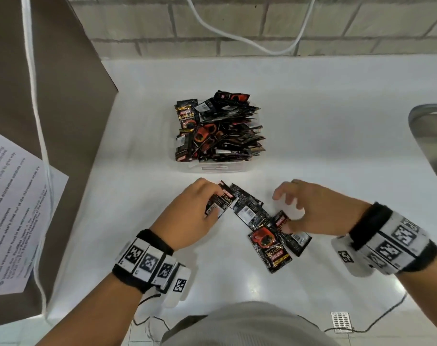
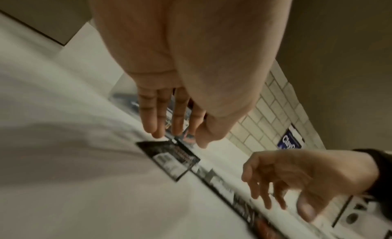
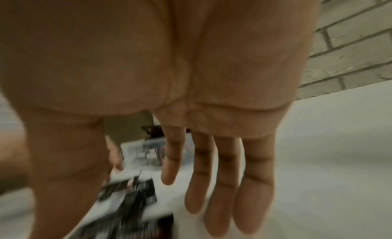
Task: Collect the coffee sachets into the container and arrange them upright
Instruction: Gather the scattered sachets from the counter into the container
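Note:
A clear plastic container [image 1: 212, 168] stands mid-counter, crammed with black-and-red coffee sachets [image 1: 220, 131] lying at all angles. Several loose sachets [image 1: 252, 213] lie flat in a row on the white counter in front of it. My left hand [image 1: 212, 201] is at the row's left end, with thumb and fingers pinching one sachet [image 1: 226, 199]; the left wrist view shows its fingertips [image 2: 155, 130] down at the sachets [image 2: 169, 158]. My right hand [image 1: 284, 211] hovers over the right end with fingers spread, its thumb touching a sachet [image 1: 281, 221]. The right wrist view is blurred, showing straight fingers [image 3: 212, 184] over sachets [image 3: 131, 192].
A steel sink [image 1: 429, 146] is set into the counter at the right. A brown panel with a printed sheet [image 1: 12, 208] and a white cable [image 1: 37, 121] stands at the left. A brick wall [image 1: 262, 26] closes off the back.

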The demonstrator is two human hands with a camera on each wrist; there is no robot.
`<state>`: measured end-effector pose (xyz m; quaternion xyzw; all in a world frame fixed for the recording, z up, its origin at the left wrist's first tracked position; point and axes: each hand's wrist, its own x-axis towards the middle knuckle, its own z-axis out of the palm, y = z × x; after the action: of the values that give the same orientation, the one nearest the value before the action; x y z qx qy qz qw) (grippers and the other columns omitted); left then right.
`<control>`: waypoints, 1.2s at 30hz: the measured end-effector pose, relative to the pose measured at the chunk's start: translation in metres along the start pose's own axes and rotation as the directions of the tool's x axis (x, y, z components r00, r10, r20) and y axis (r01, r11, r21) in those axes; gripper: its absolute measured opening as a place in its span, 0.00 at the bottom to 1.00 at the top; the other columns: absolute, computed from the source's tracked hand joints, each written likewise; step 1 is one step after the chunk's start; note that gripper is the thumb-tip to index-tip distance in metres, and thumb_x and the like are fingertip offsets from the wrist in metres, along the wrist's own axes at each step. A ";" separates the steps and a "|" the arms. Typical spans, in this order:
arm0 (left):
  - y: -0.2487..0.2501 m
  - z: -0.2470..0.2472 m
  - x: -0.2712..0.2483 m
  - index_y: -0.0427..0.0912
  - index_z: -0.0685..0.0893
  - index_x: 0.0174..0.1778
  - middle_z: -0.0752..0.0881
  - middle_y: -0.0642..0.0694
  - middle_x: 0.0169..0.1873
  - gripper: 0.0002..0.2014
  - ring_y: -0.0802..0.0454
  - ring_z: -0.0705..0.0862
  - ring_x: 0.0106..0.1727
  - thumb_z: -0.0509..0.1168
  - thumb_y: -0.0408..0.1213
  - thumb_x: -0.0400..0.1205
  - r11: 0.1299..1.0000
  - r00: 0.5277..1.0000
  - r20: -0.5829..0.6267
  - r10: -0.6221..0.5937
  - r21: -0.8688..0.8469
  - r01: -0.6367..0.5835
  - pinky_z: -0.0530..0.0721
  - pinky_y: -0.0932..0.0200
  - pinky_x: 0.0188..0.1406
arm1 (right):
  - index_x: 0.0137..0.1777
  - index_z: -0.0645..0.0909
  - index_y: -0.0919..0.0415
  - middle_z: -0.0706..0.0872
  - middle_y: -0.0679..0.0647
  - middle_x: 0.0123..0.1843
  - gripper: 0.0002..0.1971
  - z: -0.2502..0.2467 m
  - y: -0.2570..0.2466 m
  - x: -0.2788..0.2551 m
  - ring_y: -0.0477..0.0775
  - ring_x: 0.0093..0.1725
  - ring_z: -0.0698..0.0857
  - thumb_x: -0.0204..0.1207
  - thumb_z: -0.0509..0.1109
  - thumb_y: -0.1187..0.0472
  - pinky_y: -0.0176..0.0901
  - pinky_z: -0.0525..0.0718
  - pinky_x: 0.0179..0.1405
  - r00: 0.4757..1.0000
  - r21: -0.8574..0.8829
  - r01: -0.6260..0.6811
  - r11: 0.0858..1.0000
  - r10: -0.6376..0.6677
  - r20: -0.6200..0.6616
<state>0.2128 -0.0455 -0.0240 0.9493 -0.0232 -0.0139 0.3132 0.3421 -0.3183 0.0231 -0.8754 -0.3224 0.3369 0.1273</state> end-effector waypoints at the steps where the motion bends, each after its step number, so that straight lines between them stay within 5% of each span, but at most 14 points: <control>1: -0.001 0.007 0.001 0.49 0.77 0.75 0.75 0.51 0.70 0.20 0.52 0.79 0.65 0.68 0.41 0.86 0.997 0.999 0.040 -0.020 0.074 0.017 0.83 0.51 0.65 | 0.69 0.69 0.37 0.75 0.42 0.57 0.32 0.010 0.005 -0.005 0.44 0.53 0.80 0.69 0.81 0.43 0.46 0.83 0.56 0.998 -0.051 -0.019 0.999 0.022 0.067; 3: 0.002 0.016 0.005 0.50 0.70 0.83 0.70 0.49 0.77 0.27 0.48 0.73 0.72 0.67 0.43 0.87 0.984 0.995 0.080 -0.056 0.174 0.042 0.80 0.51 0.71 | 0.73 0.67 0.38 0.72 0.43 0.59 0.36 0.027 0.012 -0.009 0.47 0.56 0.78 0.68 0.82 0.45 0.48 0.84 0.57 0.999 -0.138 0.013 0.990 -0.006 0.050; 6: 0.011 0.022 0.014 0.51 0.65 0.85 0.72 0.45 0.74 0.32 0.44 0.70 0.71 0.70 0.41 0.85 0.972 0.988 0.103 -0.112 0.216 0.088 0.76 0.51 0.71 | 0.64 0.69 0.39 0.71 0.42 0.56 0.32 0.037 0.013 -0.005 0.48 0.53 0.77 0.65 0.83 0.48 0.47 0.83 0.51 0.999 -0.204 0.032 0.978 -0.033 -0.005; 10: 0.012 0.020 0.019 0.50 0.63 0.84 0.75 0.45 0.64 0.38 0.45 0.76 0.63 0.75 0.35 0.81 0.967 0.966 0.118 -0.228 0.140 0.211 0.78 0.52 0.63 | 0.57 0.69 0.44 0.84 0.42 0.48 0.27 0.038 0.009 0.004 0.47 0.43 0.85 0.68 0.82 0.60 0.47 0.87 0.41 0.999 0.003 -0.012 1.000 0.012 -0.046; 13: 0.009 0.011 0.016 0.49 0.74 0.67 0.78 0.54 0.48 0.23 0.49 0.81 0.49 0.71 0.27 0.80 0.973 0.964 0.149 -0.219 0.108 0.205 0.73 0.60 0.44 | 0.56 0.71 0.49 0.88 0.47 0.39 0.24 0.035 0.002 0.006 0.49 0.35 0.87 0.70 0.81 0.66 0.47 0.87 0.36 0.991 0.158 0.003 0.987 0.018 -0.130; 16: 0.011 0.001 0.014 0.51 0.73 0.42 0.74 0.56 0.40 0.15 0.52 0.77 0.41 0.67 0.24 0.78 0.984 0.967 0.196 -0.162 0.101 0.145 0.70 0.57 0.39 | 0.40 0.76 0.54 0.82 0.46 0.33 0.12 0.027 -0.006 0.003 0.49 0.31 0.80 0.68 0.76 0.69 0.44 0.80 0.33 0.972 0.175 0.057 0.983 -0.015 -0.235; 18: 0.019 -0.003 0.017 0.49 0.71 0.42 0.74 0.53 0.43 0.15 0.53 0.73 0.40 0.64 0.23 0.78 0.994 0.971 0.212 -0.109 0.041 0.103 0.69 0.54 0.41 | 0.35 0.74 0.58 0.78 0.49 0.37 0.12 0.025 -0.012 0.000 0.52 0.35 0.78 0.66 0.72 0.73 0.46 0.77 0.36 0.952 0.162 0.120 0.979 -0.067 -0.299; 20: 0.033 -0.002 0.023 0.47 0.72 0.53 0.75 0.53 0.47 0.16 0.58 0.71 0.43 0.58 0.20 0.80 0.996 0.963 0.258 -0.077 0.070 0.060 0.65 0.55 0.46 | 0.41 0.72 0.59 0.77 0.52 0.40 0.11 0.026 -0.017 -0.003 0.52 0.35 0.77 0.69 0.67 0.76 0.48 0.77 0.38 0.950 0.169 0.128 0.977 -0.072 -0.304; 22: 0.043 0.002 0.030 0.47 0.71 0.68 0.74 0.54 0.54 0.25 0.64 0.70 0.50 0.56 0.18 0.79 0.995 0.952 0.299 -0.064 0.087 0.040 0.64 0.60 0.51 | 0.52 0.69 0.57 0.80 0.52 0.38 0.11 0.031 -0.021 -0.007 0.50 0.31 0.77 0.76 0.65 0.71 0.51 0.79 0.35 0.982 0.140 0.082 0.987 -0.056 -0.182; 24: 0.045 0.010 0.038 0.47 0.68 0.78 0.74 0.50 0.64 0.32 0.56 0.70 0.62 0.58 0.18 0.79 0.997 0.946 0.322 -0.045 0.068 0.024 0.68 0.58 0.62 | 0.58 0.67 0.56 0.83 0.52 0.38 0.14 0.042 -0.024 -0.010 0.50 0.32 0.81 0.79 0.68 0.58 0.53 0.85 0.33 0.999 0.002 0.022 1.000 -0.022 -0.046; 27: 0.037 0.022 0.046 0.47 0.64 0.84 0.75 0.44 0.67 0.34 0.45 0.70 0.68 0.63 0.27 0.81 0.994 0.928 0.371 -0.046 0.113 0.004 0.73 0.50 0.70 | 0.59 0.68 0.56 0.82 0.51 0.50 0.27 0.062 -0.029 -0.014 0.54 0.43 0.84 0.73 0.74 0.39 0.50 0.86 0.40 0.998 -0.270 -0.067 0.961 0.066 -0.015; 30: 0.029 0.027 0.047 0.47 0.69 0.80 0.76 0.44 0.64 0.27 0.44 0.71 0.66 0.66 0.36 0.84 0.979 0.926 0.369 -0.077 0.204 0.000 0.76 0.48 0.66 | 0.59 0.73 0.57 0.80 0.51 0.53 0.30 0.069 -0.031 -0.011 0.54 0.47 0.83 0.71 0.74 0.35 0.47 0.83 0.42 0.996 -0.341 -0.083 0.936 0.070 -0.051; 36: 0.010 0.010 0.023 0.48 0.72 0.58 0.71 0.50 0.53 0.17 0.50 0.69 0.58 0.72 0.44 0.80 0.966 0.940 0.314 -0.133 0.255 0.051 0.73 0.55 0.50 | 0.51 0.84 0.52 0.82 0.46 0.52 0.15 0.064 -0.035 -0.004 0.50 0.48 0.83 0.73 0.74 0.43 0.44 0.81 0.40 0.999 -0.241 -0.043 0.969 0.038 -0.028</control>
<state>0.2349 -0.0608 -0.0258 0.9649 -0.0319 -0.1836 0.1852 0.2799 -0.2942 -0.0073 -0.8947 -0.3416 0.2874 0.0165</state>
